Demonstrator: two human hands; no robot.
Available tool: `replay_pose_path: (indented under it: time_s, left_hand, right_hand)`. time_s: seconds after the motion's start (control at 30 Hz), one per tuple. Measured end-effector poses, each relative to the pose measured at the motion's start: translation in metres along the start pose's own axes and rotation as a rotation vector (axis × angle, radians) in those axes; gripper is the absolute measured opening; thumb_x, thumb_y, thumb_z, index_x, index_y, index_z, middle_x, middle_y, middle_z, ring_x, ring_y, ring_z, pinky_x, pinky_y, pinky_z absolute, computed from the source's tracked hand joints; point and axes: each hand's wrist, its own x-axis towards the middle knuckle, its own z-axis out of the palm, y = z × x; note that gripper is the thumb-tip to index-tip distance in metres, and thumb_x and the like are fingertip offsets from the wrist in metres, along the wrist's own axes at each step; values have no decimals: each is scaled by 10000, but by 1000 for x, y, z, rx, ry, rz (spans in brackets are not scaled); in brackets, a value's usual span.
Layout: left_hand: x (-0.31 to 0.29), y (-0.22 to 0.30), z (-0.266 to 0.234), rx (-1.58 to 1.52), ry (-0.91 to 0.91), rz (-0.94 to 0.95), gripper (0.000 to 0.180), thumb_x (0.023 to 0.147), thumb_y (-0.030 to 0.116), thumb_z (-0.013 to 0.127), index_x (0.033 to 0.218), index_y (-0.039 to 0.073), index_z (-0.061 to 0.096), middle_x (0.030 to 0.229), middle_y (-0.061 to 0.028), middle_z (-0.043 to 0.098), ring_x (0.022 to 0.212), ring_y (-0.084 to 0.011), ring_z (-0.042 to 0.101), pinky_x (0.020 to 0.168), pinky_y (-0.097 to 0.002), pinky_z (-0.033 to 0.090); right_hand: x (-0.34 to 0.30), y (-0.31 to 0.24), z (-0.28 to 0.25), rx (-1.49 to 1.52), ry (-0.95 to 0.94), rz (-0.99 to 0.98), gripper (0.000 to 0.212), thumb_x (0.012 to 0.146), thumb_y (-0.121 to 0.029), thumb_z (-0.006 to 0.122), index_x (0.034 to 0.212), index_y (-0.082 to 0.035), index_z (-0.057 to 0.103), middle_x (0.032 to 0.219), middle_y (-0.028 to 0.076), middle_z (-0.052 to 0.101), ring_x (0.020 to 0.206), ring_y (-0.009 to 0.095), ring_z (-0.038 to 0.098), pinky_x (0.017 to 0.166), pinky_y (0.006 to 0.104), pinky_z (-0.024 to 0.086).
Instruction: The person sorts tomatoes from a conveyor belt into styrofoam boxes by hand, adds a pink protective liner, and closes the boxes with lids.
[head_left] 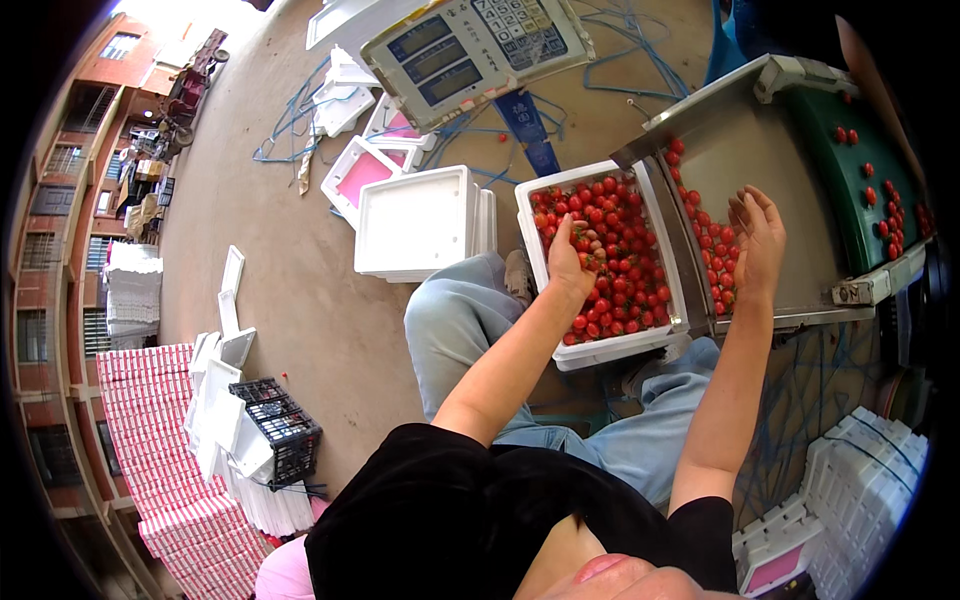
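A white foam box (527, 225) full of red cherry tomatoes (625, 265) stands between my knees. My left hand (572, 258) is over the left part of the box, thumb and fingers apart among the top tomatoes; its palm side is partly hidden. To the right, a metal sorting tray (790, 190) slopes beside the box, with a row of cherry tomatoes (712, 240) along its near-box edge. My right hand (758, 235) hovers at that row, fingers loosely bent and spread, with no tomato visible in it.
A green belt (835, 170) with scattered tomatoes adjoins the tray's right side. A weighing scale display (470, 55) stands beyond the box. Stacked white lids (415, 220) are to its left. Blue straps (640, 50) lie on the floor; a black crate (275, 430) stands far left.
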Motion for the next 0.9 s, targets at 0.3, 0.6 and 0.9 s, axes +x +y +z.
replay_pose_path:
  time_s: [0.3,0.6,0.9]
  left_hand:
    - [-9,-65,106,-95,-336,-77,455,1019,460,470,1155,34,549,1075,-121,598,995,-267,608,879,-377,523]
    - [-25,-63,50,1653,-461,1034,536,794,225,728,1276,61,560,1402,-200,443,1323,-403,409,1117,-484,323]
    - [-30,-26,-43,2113,-504,1030,475,873,289,675,1307,122,576,1396,-163,483,1341,-365,412,1147,-503,284]
  right_hand:
    - [6,0,-12,50,23,-47,215,968,-107,609,1150,7,618,1075,98,651,1016,193,647,934,312,512]
    - [13,-17,-48,88,111,-87,234,962,-129,621,1151,8,619,1049,100,676,994,207,657,923,339,510]
    - [10,30,-50,-1574,-269,-111,432,837,-185,703,1254,-183,592,1255,170,525,1162,415,550,938,492,512]
